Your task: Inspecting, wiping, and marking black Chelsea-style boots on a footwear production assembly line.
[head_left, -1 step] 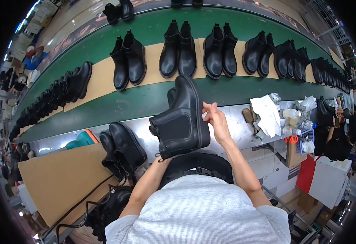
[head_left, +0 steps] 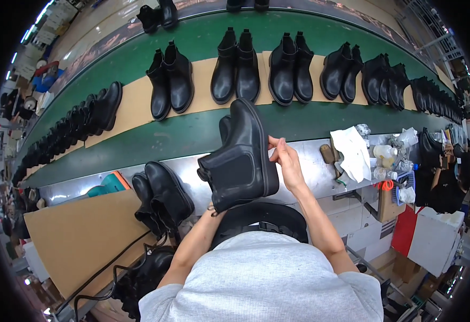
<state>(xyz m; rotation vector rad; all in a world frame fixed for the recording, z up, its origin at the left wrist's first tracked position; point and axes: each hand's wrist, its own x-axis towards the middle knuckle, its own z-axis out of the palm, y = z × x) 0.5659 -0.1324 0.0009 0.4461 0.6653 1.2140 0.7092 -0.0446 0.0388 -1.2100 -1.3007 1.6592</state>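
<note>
A pair of black ankle boots is held up in front of me, above the metal edge of the bench. The nearer boot (head_left: 237, 169) shows its elastic side panel, its toe pointing away and its sole to the right. Behind it, only the toe of the second boot (head_left: 224, 129) shows. My left hand (head_left: 212, 208) goes under the boots at the collar and supports them; its fingers are mostly hidden. With thumb and fingers, my right hand (head_left: 288, 163) grips the sole's edge. To the left, another pair of black boots (head_left: 165, 190) leans at the bench edge.
Several pairs of black boots (head_left: 235, 67) stand on cardboard along the green belt (head_left: 192, 126). White paper (head_left: 351, 153), plastic bottles (head_left: 385, 151) and a blue basket (head_left: 405, 185) are at right. A cardboard sheet (head_left: 84, 231) lies left. Another person (head_left: 449, 180) is at far right.
</note>
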